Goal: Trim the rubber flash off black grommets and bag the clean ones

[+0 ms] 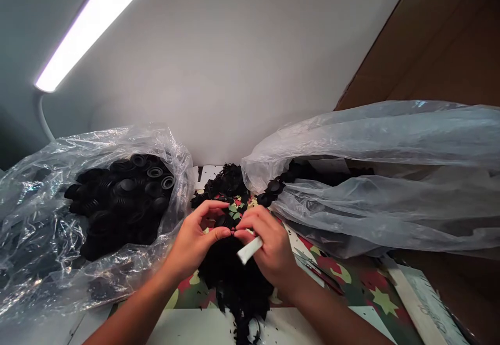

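My left hand (199, 234) is closed, thumb and fingers curved round a small black rubber boot (223, 221). It looks like the ribbed ones in the bag, though fingers cover part of it. A tool with a white handle (250, 250) sits in my right hand (269, 241); its working end is hidden between fingertips at the boot's edge, so its kind does not show. Directly under both hands lies a heap of black rubber trimmings (244, 282), spilling toward the front.
At left, a clear plastic bag (35, 220) holds many black ribbed rubber boots (121, 199). Another plastic bag (371, 199) lies open at right with black parts (273, 189) at its mouth. Tweezer-like tools (320, 272) rest on the patterned cloth (363, 282). A lamp (94, 27) hangs upper left.
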### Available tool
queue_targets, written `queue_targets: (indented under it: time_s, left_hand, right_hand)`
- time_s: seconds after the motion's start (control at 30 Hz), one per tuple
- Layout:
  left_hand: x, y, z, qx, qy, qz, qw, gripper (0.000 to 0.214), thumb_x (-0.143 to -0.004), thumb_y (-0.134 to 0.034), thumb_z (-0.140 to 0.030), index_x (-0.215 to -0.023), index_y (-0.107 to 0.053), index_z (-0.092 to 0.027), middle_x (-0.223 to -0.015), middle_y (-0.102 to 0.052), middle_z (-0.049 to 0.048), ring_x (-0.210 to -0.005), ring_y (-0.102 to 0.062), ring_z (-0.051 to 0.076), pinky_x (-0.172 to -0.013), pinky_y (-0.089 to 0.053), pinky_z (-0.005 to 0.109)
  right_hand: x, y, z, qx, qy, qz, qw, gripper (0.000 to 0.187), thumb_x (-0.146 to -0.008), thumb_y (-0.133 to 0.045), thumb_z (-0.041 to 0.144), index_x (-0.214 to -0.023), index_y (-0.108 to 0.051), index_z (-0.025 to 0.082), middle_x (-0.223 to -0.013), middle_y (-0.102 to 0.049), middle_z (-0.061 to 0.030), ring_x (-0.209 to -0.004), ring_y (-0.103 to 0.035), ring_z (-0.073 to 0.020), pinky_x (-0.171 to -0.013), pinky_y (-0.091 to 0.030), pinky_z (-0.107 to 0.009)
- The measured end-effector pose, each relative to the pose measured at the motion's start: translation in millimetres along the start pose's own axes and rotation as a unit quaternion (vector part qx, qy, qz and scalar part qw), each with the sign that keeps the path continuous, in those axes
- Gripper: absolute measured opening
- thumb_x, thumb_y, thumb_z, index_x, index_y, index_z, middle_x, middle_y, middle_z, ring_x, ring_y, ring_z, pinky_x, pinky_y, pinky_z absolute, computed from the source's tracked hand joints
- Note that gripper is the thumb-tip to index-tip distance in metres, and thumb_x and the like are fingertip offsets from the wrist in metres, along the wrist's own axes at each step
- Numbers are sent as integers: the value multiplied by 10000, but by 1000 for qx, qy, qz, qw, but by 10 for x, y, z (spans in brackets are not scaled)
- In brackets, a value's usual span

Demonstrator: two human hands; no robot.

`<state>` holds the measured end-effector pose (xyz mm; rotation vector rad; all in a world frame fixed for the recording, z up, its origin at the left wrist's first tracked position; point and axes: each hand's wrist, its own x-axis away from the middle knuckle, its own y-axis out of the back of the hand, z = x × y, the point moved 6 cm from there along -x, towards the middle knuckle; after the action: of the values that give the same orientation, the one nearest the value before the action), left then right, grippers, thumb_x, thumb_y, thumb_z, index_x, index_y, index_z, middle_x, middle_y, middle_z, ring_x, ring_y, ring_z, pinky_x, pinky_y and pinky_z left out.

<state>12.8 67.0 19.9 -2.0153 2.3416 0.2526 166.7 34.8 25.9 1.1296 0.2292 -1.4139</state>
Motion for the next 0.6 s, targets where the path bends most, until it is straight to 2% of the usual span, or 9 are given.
queue_targets:
  time_s: [0.07,0.1,0.2,0.27,0.37,0.43,0.53,0.6]
  left_hand:
    - [-16,21,-7,2,-2,6,1000,373,-666,-850,-219,-1030,-767,-241,-959,-724,38,-930,-637,231,-843,-495,318]
    - [-21,25,-16,-2,-6,11,1000,408,-659,-850,-202,-1055,-764,-251,-955,-721,33,-936,-638,230,-850,-494,319]
    - [-16,9,-45,-35,-27,31,999,472,-681,-810,-155,-1132,-741,-277,-922,-715,17,-914,-647,219,-847,-497,320]
    - [-4,-6,-52,-72,-42,38,996,535,-689,-765,-109,-1188,-715,-292,-893,-715,1,-872,-653,206,-824,-500,313]
    - [13,-17,-56,-116,-63,40,990,606,-682,-700,-47,-1232,-690,-303,-856,-719,-20,-810,-655,183,-792,-496,293]
    - [19,-19,-62,-128,-70,41,988,607,-673,-685,-25,-1215,-692,-297,-855,-734,-23,-799,-664,179,-783,-494,284]
    - [26,-18,-89,-139,-74,38,987,584,-662,-689,-12,-1177,-698,-287,-852,-749,-23,-789,-675,179,-771,-495,280]
    - [33,-16,-119,-140,-76,31,987,573,-662,-699,-19,-1169,-698,-285,-840,-750,-24,-781,-676,181,-759,-496,279]
  right_hand:
    - [-40,85,-94,-42,-52,-22,997,242,-1027,-504,347,-893,-655,213,-906,-677,-62,-848,-663,-187,-730,-517,-283]
    - [-59,101,-134,-58,-69,-15,996,203,-1028,-486,328,-967,-645,217,-976,-691,-73,-921,-672,-200,-778,-530,-297]
    - [-81,35,-207,-66,-86,72,991,213,-1020,-478,290,-1189,-594,231,-1144,-715,-79,-1042,-686,-213,-853,-537,-317]
    - [-63,-44,-228,-29,-80,130,988,262,-1009,-501,280,-1260,-567,240,-1169,-726,-70,-1025,-702,-220,-819,-534,-315]
    - [-27,-147,-239,54,-74,186,978,256,-1000,-522,240,-1252,-566,233,-1132,-744,-59,-902,-724,-217,-705,-491,-288]
    - [-20,-185,-232,97,-69,208,971,186,-1001,-527,221,-1177,-586,215,-1058,-751,-51,-805,-716,-203,-639,-441,-275]
    - [-41,-190,-199,146,-41,217,964,79,-1010,-527,222,-1037,-598,199,-920,-734,-37,-714,-680,-192,-575,-375,-279]
    - [-61,-180,-173,160,-14,212,964,73,-1019,-524,231,-1001,-586,197,-879,-715,-32,-711,-666,-190,-578,-367,-281]
